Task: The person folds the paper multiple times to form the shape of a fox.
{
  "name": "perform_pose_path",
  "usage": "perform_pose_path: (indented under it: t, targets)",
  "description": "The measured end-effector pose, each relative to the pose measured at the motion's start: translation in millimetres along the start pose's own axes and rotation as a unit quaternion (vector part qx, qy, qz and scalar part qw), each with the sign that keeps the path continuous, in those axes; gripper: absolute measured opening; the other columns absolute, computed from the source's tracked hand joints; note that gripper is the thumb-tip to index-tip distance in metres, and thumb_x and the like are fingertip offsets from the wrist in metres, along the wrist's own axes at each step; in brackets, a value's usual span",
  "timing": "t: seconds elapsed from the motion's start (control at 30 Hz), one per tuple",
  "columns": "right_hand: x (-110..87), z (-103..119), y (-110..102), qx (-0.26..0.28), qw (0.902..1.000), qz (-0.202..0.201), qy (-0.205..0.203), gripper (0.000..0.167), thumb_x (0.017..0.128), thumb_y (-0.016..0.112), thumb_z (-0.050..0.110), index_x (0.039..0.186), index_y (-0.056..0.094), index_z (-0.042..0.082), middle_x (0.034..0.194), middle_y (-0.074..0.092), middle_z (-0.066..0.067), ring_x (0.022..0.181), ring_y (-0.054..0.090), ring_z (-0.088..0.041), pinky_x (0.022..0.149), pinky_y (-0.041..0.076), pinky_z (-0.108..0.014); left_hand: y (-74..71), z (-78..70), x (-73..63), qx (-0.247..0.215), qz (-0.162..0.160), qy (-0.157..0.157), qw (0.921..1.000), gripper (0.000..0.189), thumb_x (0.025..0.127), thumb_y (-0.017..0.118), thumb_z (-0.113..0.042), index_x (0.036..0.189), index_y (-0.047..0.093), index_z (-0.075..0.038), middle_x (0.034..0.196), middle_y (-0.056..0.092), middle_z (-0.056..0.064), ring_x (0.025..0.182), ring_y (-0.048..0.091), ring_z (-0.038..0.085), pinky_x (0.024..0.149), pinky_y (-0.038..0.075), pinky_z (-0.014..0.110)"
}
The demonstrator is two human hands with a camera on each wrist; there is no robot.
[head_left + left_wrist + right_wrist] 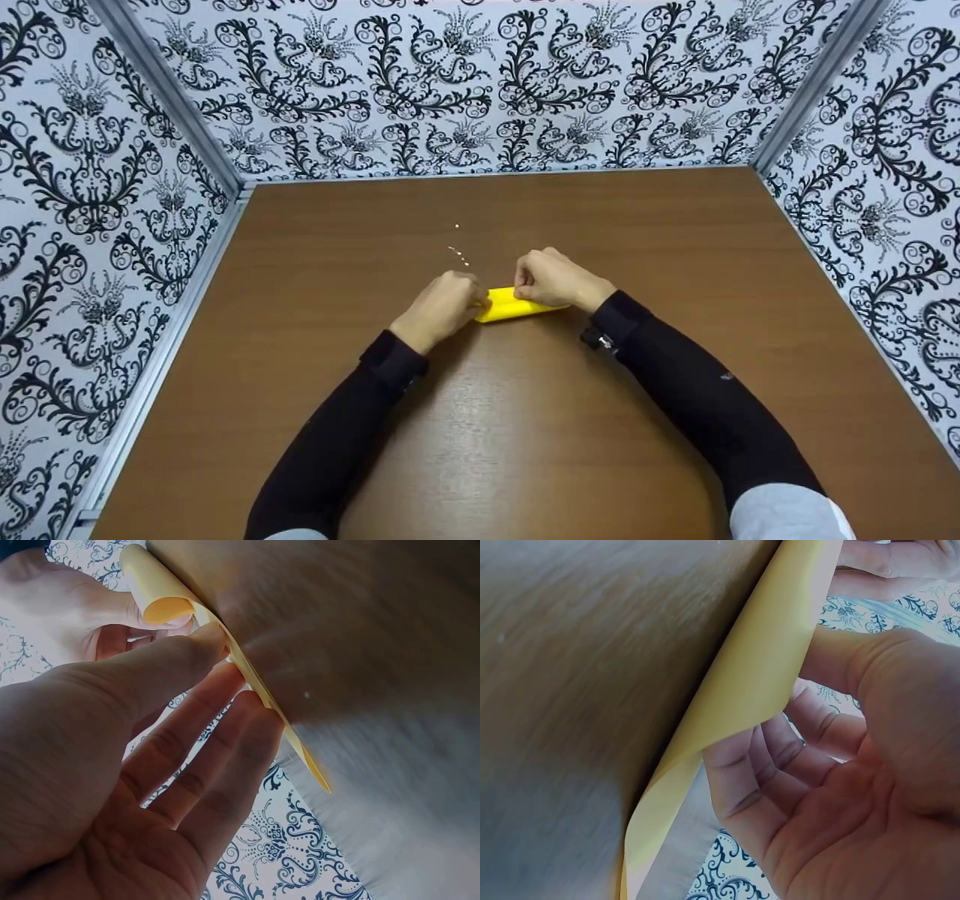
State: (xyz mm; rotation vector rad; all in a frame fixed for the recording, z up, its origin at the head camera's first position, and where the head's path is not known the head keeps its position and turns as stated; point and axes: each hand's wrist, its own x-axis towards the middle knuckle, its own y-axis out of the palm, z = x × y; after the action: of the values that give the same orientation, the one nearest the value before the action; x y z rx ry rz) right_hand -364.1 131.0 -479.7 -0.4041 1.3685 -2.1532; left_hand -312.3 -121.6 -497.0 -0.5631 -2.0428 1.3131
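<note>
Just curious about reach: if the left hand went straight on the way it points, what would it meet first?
The yellow sheet, which the left hand pinches. Past it, the line seems to run over the brown tabletop toward the patterned back wall, though depth is unclear.

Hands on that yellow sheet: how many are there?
2: the left hand at the left end of the yellow sheet, the right hand farther right along it. None seems hidden.

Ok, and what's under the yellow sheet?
The brown table shows around the sheet, so that's probably what is beneath it. The patch directly underneath is covered, so I can't tell whether anything else lies there.
</note>
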Motion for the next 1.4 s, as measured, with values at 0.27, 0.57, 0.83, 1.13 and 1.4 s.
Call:
perform_pose_path:
  t: [0.27, 0.57, 0.83, 1.13, 1.4]
  targets:
    - [-2.4, -1, 6, 0.006, 0.9998, -0.006, -0.019, 0.006, 0.105, 0.081, 0.011, 0.105, 0.08, 0.005, 0.101, 0.083, -0.012, 0.09, 0.073, -0.028, 0.087, 0.062, -0.041, 1.7, 0.0, 1.9, -0.002, -0.002, -0.001, 1.0, 0.009, 0.1, 0.086, 0.005, 0.098, 0.089, -0.003, 0.091, 0.082, 0.014, 0.084, 0.077, 0.03, 0.081, 0.069, 0.046]
    - [-5.4, -2, 10, 0.02, 0.9977, -0.002, -0.065, 0.011, 0.104, 0.076, 0.001, 0.106, 0.086, 0.006, 0.102, 0.087, -0.011, 0.093, 0.075, -0.029, 0.088, 0.065, -0.044, 8.4, 1.1, 0.4, -0.008, -0.002, -0.007, 0.9999, 0.009, 0.1, 0.087, 0.005, 0.097, 0.09, -0.003, 0.091, 0.082, 0.014, 0.083, 0.077, 0.029, 0.079, 0.069, 0.044]
    - [-6.7, 1, 12, 0.009, 0.998, -0.018, -0.06, 0.014, 0.104, 0.077, 0.002, 0.104, 0.09, 0.007, 0.101, 0.088, -0.009, 0.088, 0.073, -0.025, 0.083, 0.065, -0.041, 7.3, -2.3, -0.7, -0.004, 0.006, -0.034, 0.9994, 0.004, 0.102, 0.088, -0.001, 0.104, 0.091, -0.004, 0.097, 0.084, 0.015, 0.091, 0.081, 0.031, 0.084, 0.07, 0.044]
    - [-12.3, 3, 10, 0.005, 0.9967, -0.015, -0.08, 0.01, 0.106, 0.079, 0.005, 0.108, 0.088, 0.005, 0.101, 0.085, -0.012, 0.089, 0.07, -0.026, 0.083, 0.064, -0.037, 6.2, -0.9, 0.3, -0.006, -0.003, -0.017, 0.9998, 0.005, 0.103, 0.087, 0.0, 0.099, 0.089, -0.002, 0.094, 0.083, 0.015, 0.084, 0.077, 0.029, 0.079, 0.068, 0.043]
    - [-34.3, 12, 1, -0.003, 0.9922, 0.031, -0.121, 0.027, 0.095, 0.099, 0.029, 0.101, 0.08, 0.011, 0.093, 0.078, -0.003, 0.084, 0.069, -0.017, 0.078, 0.061, -0.032, 3.3, 0.2, -0.5, 0.003, -0.007, -0.013, 0.9999, 0.008, 0.103, 0.087, 0.0, 0.095, 0.088, -0.003, 0.089, 0.081, 0.014, 0.082, 0.075, 0.029, 0.078, 0.067, 0.045]
